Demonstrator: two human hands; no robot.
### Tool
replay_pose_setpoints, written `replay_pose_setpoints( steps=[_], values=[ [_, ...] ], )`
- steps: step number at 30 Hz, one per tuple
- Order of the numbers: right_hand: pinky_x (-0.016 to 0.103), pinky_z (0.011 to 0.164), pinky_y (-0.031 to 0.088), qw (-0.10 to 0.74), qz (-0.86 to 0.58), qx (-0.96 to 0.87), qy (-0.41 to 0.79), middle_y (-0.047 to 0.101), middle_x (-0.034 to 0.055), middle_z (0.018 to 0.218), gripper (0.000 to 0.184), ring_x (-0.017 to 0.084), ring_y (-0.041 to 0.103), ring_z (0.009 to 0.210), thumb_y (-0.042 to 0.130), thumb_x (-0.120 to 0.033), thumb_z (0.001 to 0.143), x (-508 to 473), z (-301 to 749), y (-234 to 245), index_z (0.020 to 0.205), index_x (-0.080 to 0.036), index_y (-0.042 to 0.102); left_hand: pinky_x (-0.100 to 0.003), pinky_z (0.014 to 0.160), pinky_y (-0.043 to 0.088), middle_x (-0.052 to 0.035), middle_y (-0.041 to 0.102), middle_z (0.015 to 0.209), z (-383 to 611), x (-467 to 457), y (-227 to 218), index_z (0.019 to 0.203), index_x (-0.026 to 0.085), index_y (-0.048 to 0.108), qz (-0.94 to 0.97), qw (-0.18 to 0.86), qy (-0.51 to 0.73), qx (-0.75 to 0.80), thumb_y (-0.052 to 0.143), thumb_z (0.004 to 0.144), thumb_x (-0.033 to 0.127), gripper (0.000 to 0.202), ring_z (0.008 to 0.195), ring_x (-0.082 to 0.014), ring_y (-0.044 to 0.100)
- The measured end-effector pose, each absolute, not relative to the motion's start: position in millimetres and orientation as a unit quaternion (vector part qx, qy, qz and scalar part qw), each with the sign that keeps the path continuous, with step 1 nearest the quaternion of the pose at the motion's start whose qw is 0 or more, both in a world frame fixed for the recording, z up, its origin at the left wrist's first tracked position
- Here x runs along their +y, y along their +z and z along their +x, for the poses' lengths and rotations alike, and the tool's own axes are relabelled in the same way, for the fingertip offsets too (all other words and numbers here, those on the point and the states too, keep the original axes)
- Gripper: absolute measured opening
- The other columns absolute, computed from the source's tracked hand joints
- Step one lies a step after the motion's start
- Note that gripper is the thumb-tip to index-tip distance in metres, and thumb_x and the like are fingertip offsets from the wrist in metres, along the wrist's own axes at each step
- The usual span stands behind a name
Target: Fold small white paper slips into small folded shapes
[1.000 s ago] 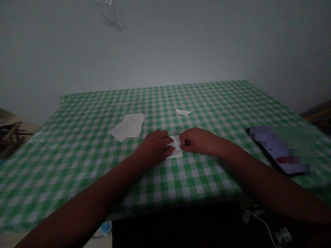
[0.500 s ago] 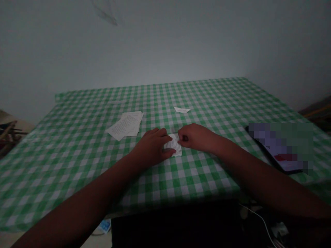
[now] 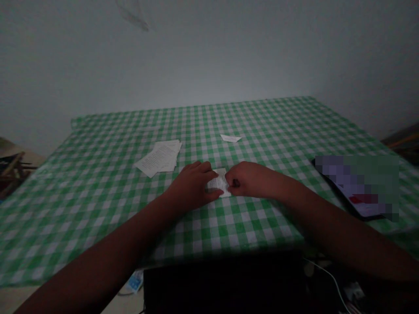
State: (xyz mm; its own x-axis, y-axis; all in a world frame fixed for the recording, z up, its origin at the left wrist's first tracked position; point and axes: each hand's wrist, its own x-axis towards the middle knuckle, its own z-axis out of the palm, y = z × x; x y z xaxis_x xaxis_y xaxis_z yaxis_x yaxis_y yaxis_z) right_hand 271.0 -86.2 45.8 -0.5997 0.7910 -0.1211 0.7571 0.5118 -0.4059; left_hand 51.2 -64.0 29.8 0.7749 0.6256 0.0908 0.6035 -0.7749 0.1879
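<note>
A small piece of printed paper point(image 3: 220, 182) lies on the tablecloth between my hands, with lines of text facing up. My left hand point(image 3: 194, 185) holds it from the left, index finger near its top and thumb near its bottom. At the right edge, my right hand point(image 3: 245, 178) has its fingers curled and pinched against the same paper. That edge is partly hidden by the fingers. Farther back lies a small folded paper point(image 3: 231, 138) with slanted ends. To the left is a loose pile of printed paper sheets point(image 3: 160, 158).
A green and white checked tablecloth point(image 3: 108, 187) covers the table, which reaches back to a pale wall point(image 3: 209, 56). A dark-edged device point(image 3: 340, 187), its screen blurred out, lies at the right. Below the front edge runs a white cable point(image 3: 335, 281).
My right hand has slid slightly down along the paper's right edge, toward the near corner. My left hand stays in place, and the other papers have not moved.
</note>
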Motion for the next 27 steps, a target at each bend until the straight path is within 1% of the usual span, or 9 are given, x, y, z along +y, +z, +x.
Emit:
replay_pose_setpoints(
  steps=[4, 8, 13, 19, 27],
  values=[
    [0.026, 0.058, 0.029, 0.042, -0.457, -0.869, 0.183, 0.062, 0.0006, 0.072, 0.007, 0.012, 0.048, 0.063, 0.063, -0.022, 0.077, -82, 268, 42, 0.071, -0.018, 0.063, -0.04, 0.089, 0.044, -0.0057, 0.058, 0.103, 51, -65, 31, 0.11, 0.022, 0.067, 0.938, 0.074, 0.072, 0.331, 0.068, 0.084, 0.046, 0.036, 0.098, -0.0243, 0.053],
    [0.027, 0.058, 0.028, 0.042, -0.461, -0.871, 0.165, 0.063, 0.0015, 0.073, 0.012, 0.012, 0.049, 0.065, 0.061, -0.024, 0.081, -83, 268, 43, 0.071, -0.018, 0.064, -0.04, 0.089, 0.044, -0.0056, 0.058, 0.102, 53, -66, 31, 0.109, 0.022, 0.067, 0.936, 0.073, 0.071, 0.337, 0.067, 0.085, 0.049, 0.037, 0.097, -0.024, 0.053],
    [0.026, 0.057, 0.029, 0.029, -0.437, -0.875, 0.207, 0.061, -0.0004, 0.069, 0.007, 0.011, 0.048, 0.06, 0.062, -0.021, 0.077, -88, 269, 47, 0.071, -0.019, 0.065, -0.04, 0.088, 0.043, -0.0054, 0.059, 0.104, 55, -69, 30, 0.106, 0.023, 0.068, 0.932, 0.06, 0.075, 0.349, 0.067, 0.085, 0.05, 0.034, 0.098, -0.0239, 0.053],
    [0.026, 0.055, 0.029, 0.009, -0.446, -0.866, 0.226, 0.06, -0.0005, 0.067, 0.006, 0.01, 0.046, 0.057, 0.062, -0.019, 0.075, -93, 268, 53, 0.069, -0.019, 0.064, -0.04, 0.089, 0.044, -0.006, 0.058, 0.106, 55, -69, 29, 0.106, 0.023, 0.067, 0.93, 0.061, 0.079, 0.355, 0.068, 0.083, 0.052, 0.037, 0.099, -0.0246, 0.053],
    [0.025, 0.056, 0.03, 0.025, -0.44, -0.864, 0.244, 0.059, -0.0015, 0.067, 0.007, 0.009, 0.046, 0.057, 0.062, -0.02, 0.076, -89, 272, 48, 0.069, -0.019, 0.063, -0.041, 0.091, 0.043, -0.0065, 0.058, 0.106, 56, -70, 29, 0.108, 0.022, 0.067, 0.931, 0.058, 0.082, 0.35, 0.069, 0.083, 0.051, 0.038, 0.1, -0.0251, 0.053]
  ],
)
